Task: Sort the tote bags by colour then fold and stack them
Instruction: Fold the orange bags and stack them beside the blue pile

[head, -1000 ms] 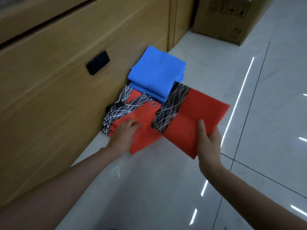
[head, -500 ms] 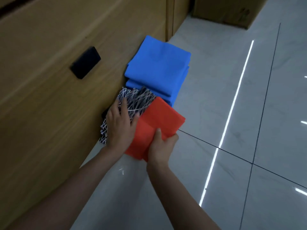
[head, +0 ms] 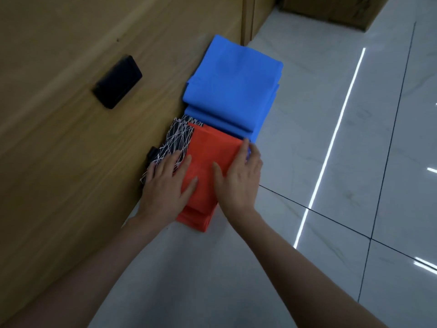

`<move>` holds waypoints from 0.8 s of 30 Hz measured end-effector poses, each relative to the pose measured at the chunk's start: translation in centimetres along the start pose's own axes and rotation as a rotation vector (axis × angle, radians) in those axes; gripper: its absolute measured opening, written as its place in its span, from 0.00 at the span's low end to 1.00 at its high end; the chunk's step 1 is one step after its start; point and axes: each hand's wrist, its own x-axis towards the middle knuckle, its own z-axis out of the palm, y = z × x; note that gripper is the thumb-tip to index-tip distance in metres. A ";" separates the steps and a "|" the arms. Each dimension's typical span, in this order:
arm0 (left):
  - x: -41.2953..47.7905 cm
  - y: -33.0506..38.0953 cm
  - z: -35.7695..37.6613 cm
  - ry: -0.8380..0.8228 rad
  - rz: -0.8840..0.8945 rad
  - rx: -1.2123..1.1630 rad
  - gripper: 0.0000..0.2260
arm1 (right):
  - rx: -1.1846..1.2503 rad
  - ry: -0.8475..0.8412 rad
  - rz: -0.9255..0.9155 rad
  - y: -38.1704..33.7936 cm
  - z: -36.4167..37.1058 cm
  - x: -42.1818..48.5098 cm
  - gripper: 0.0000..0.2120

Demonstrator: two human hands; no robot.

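A stack of folded red tote bags (head: 210,152) with black-and-white scribble-pattern bands (head: 176,140) lies on the floor against a wooden cabinet. Just beyond it, touching, lies a stack of folded blue tote bags (head: 234,91). My left hand (head: 165,183) rests flat on the left part of the top red bag, fingers over the patterned band. My right hand (head: 238,178) presses flat on the bag's right part, fingertips at its far right corner. Both hands have straight fingers.
The wooden cabinet front (head: 71,114) with a black recessed handle (head: 117,82) runs along the left. A cardboard box (head: 331,10) stands at the far top. Glossy white floor tiles (head: 331,162) with light reflections spread to the right and near me.
The red bag that my right hand held out to the right has been folded over onto the red stack. Both hands now lie flat on top of it.
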 end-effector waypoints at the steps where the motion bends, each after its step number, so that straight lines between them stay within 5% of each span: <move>1: 0.1 -0.1 0.2 0.013 0.006 -0.007 0.28 | -0.045 0.080 -0.202 -0.1 -0.1 0.4 0.31; 4: 0.1 -0.4 0.9 0.045 0.008 -0.036 0.27 | -0.145 -0.116 -0.572 -0.3 0.9 2.4 0.23; 8: -1.1 -0.6 3.7 0.008 0.006 -0.012 0.26 | -0.271 -0.416 -0.586 2.2 3.3 2.9 0.25; 19: -1.3 -0.7 5.3 0.002 -0.027 -0.096 0.25 | -0.327 -0.234 -0.549 1.7 4.6 2.9 0.22; 24: -2.6 1.2 3.6 0.278 -0.233 -0.295 0.21 | -0.359 -0.190 -0.257 -0.4 3.5 3.7 0.29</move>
